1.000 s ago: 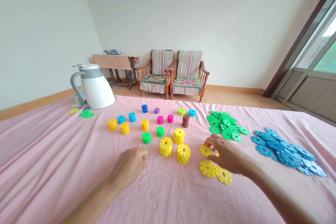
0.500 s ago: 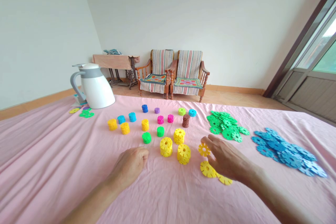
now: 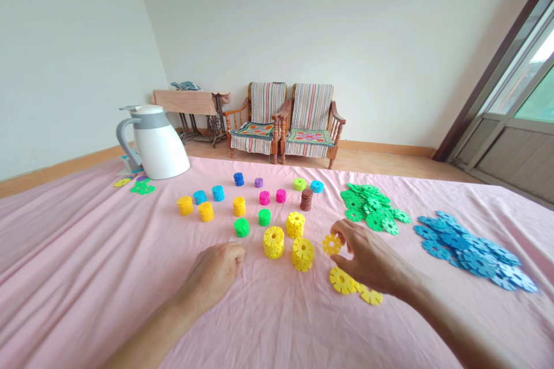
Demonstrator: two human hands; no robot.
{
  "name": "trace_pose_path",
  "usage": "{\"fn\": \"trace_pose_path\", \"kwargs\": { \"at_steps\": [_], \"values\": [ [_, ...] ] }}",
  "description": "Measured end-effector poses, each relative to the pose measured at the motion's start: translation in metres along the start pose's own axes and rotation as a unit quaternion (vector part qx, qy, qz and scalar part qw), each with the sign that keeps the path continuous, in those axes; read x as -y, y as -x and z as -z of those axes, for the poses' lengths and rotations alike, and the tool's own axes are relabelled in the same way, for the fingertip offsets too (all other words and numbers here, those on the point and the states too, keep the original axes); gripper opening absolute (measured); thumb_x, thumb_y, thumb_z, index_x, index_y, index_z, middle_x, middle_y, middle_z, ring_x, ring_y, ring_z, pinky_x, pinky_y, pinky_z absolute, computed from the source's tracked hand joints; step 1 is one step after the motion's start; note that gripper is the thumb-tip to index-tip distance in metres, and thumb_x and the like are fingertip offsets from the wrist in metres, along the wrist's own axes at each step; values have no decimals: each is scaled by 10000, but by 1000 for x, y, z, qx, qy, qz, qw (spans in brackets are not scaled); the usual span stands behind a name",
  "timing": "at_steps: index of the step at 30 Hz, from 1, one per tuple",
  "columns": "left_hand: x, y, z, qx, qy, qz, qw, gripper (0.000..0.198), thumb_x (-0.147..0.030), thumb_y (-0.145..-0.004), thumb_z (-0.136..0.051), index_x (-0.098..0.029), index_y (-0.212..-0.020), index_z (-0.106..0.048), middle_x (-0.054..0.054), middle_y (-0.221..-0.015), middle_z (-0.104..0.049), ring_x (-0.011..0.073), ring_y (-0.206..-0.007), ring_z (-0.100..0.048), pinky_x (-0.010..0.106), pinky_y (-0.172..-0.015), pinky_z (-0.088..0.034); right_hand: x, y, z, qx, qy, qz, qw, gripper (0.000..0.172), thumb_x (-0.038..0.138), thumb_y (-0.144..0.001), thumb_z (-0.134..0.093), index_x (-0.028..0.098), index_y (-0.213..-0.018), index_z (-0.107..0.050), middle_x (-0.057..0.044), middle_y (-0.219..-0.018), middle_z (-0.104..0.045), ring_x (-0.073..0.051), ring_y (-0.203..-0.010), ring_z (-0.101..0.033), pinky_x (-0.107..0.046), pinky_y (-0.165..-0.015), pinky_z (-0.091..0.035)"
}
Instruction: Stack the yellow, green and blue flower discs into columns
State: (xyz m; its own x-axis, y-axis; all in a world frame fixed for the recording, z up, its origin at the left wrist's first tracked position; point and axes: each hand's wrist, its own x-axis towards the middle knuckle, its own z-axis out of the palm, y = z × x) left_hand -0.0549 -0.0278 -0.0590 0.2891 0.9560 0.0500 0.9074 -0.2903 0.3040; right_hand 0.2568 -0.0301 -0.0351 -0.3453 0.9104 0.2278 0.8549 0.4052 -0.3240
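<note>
My right hand (image 3: 367,256) pinches a yellow snowflake disc (image 3: 332,244) between thumb and fingers, lifted just off the pink sheet (image 3: 86,277) and just right of three yellow disc stacks (image 3: 302,253). Two more loose yellow discs (image 3: 343,280) lie flat below that hand. My left hand (image 3: 214,277) rests on the sheet in a loose fist, holding nothing I can see, left of the nearest yellow stack (image 3: 274,241).
Several small stacks in yellow, blue, green, pink, purple and brown (image 3: 306,199) stand farther back. A pile of green discs (image 3: 372,205) and a pile of blue discs (image 3: 470,248) lie to the right. A white jug (image 3: 156,141) stands far left. Two wooden chairs (image 3: 283,121) stand behind.
My right hand picked one yellow disc off the sheet and carried it left toward the yellow stacks. The left hand stayed still.
</note>
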Motion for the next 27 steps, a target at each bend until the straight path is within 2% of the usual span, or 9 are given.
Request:
{"fn": "trace_pose_path", "kwargs": {
  "at_steps": [3,8,13,21,24,27],
  "values": [
    [0,0,0,3,0,0,1000,261,-28,-696,-376,-193,-547,-512,-25,-573,-582,137,-598,-550,216,-580,-313,9,-6,-3,-57,-101,-14,993,200,250,-742,-602,202,-927,-545,-19,-835,-578,-160,-728,-568,-303,-642,-436],
    [2,0,-2,2,0,-1,1000,262,-29,-693,-371,-195,-549,-512,-26,-568,-574,134,-586,-544,213,-574,-314,31,-12,-17,-57,-216,-35,974,214,258,-744,-616,209,-949,-573,-36,-942,-587,-163,-806,-587,-299,-658,-465],
    [0,0,-1,5,0,-5,1000,255,-21,-690,-368,-193,-549,-494,-25,-571,-574,133,-597,-548,213,-601,-325,33,-11,-27,-45,-228,-40,972,217,253,-723,-644,202,-925,-581,-32,-937,-582,-162,-806,-589,-313,-689,-462],
    [0,1,-1,3,5,-6,1000,254,-33,-698,-369,-195,-547,-494,-26,-572,-575,133,-592,-545,215,-585,-314,35,-10,-29,-32,-220,-42,974,231,250,-731,-639,208,-952,-586,-25,-947,-576,-152,-783,-594,-315,-699,-462],
    [1,1,-2,4,5,-6,1000,254,-32,-696,-368,-195,-549,-497,-28,-571,-575,132,-592,-546,215,-590,-316,33,-11,-24,-44,-220,-35,974,233,257,-742,-629,210,-966,-582,-32,-981,-583,-148,-784,-598,-303,-688,-460],
    [1,0,-1,6,2,0,1000,251,-37,-696,-373,-195,-551,-503,-26,-572,-578,134,-593,-548,216,-577,-310,25,-9,-10,-38,-196,-32,979,143,238,-772,-581,210,-912,-587,-25,-941,-603,-143,-757,-598,-291,-660,-453]
  ]
}}
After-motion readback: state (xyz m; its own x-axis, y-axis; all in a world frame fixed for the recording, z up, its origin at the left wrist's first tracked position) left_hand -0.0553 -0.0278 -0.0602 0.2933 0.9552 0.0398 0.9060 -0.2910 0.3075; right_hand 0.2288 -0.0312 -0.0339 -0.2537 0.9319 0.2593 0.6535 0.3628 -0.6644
